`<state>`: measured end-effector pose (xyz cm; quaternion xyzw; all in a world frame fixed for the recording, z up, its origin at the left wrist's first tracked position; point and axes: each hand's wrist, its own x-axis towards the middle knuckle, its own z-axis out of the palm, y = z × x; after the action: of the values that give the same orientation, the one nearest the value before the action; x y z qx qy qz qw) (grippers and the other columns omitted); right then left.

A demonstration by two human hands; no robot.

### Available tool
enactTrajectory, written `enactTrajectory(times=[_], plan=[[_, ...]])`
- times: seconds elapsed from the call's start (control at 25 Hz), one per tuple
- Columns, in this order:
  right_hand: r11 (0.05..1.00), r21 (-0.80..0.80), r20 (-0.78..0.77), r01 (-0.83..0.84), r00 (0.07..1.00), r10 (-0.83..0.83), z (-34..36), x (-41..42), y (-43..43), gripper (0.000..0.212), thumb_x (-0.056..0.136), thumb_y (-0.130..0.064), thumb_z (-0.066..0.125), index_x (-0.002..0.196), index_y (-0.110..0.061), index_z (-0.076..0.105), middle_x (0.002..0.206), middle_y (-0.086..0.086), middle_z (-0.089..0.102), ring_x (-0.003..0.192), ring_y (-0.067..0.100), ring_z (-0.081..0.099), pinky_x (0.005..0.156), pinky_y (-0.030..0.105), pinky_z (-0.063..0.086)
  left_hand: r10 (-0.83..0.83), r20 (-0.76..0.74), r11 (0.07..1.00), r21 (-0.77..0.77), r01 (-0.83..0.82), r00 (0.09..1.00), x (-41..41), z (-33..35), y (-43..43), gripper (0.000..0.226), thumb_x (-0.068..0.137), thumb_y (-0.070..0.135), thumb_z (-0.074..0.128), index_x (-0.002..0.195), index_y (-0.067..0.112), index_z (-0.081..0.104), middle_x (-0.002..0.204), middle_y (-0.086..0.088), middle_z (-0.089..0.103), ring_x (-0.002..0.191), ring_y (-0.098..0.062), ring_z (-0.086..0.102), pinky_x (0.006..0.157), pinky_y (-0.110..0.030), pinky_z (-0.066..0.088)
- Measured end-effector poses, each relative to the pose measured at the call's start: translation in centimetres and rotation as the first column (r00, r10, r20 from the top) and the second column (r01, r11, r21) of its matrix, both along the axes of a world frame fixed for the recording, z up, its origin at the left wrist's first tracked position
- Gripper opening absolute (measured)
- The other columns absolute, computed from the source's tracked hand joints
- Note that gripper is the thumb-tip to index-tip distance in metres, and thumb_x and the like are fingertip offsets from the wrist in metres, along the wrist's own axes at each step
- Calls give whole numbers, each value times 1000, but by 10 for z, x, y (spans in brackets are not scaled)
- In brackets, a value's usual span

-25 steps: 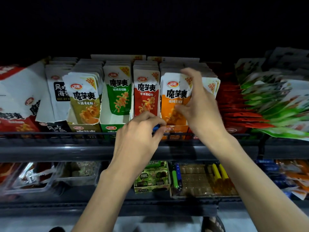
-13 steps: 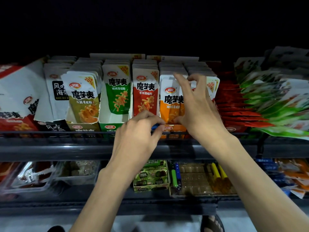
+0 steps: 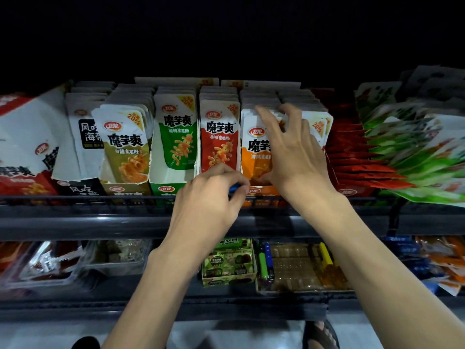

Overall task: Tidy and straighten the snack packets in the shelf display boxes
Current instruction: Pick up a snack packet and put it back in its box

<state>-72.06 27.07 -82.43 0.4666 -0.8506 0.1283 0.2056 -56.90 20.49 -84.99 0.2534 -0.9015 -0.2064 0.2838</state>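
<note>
Nearest us, at 6 o'clock, the lower shelf (image 3: 151, 308) carries a green box (image 3: 227, 263) and lighters (image 3: 264, 263); these are outside the job.

Above them, the left hand (image 3: 208, 200) sits at the rail (image 3: 100, 197). Its fingers are curled, with thumb and forefinger pinching a small blue item (image 3: 234, 188); we cannot tell what it is. We judge the hand is parked low to leave the work clear.

At 2 o'clock from it, the right hand (image 3: 297, 152) grips the orange packets (image 3: 256, 149). Bent fingers hook over their top edges, and the thumb sets against the lower front. This hold lets us square the stack in its box (image 3: 261, 193).

The red packets (image 3: 219, 137) stand upright at 9 o'clock of the orange. Further toward 9 o'clock, the olive packets (image 3: 125, 147) lean and, we judge, need straightening.
</note>
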Motion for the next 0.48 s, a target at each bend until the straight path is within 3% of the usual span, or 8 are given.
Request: enactTrajectory(times=[0.16,0.48], plan=[[995,-105,-44,-1,999,-4,-6,1,-2,119,56,-10,94,151,-28,24,151,16,28,128,35,44,92,40,49,-10,-6,1000,7,10,1000,1,0,0,15,93,35,59,98,30,72,105,19,60,92,-12,61,81,-37,52],[995,-93,6,-26,1000,27,-5,1,0,123,62,-8,91,154,-31,13,155,13,17,137,33,34,99,39,46,-17,-4,999,29,17,1000,4,0,0,16,94,38,58,102,32,71,106,20,59,93,-8,60,81,-35,51]])
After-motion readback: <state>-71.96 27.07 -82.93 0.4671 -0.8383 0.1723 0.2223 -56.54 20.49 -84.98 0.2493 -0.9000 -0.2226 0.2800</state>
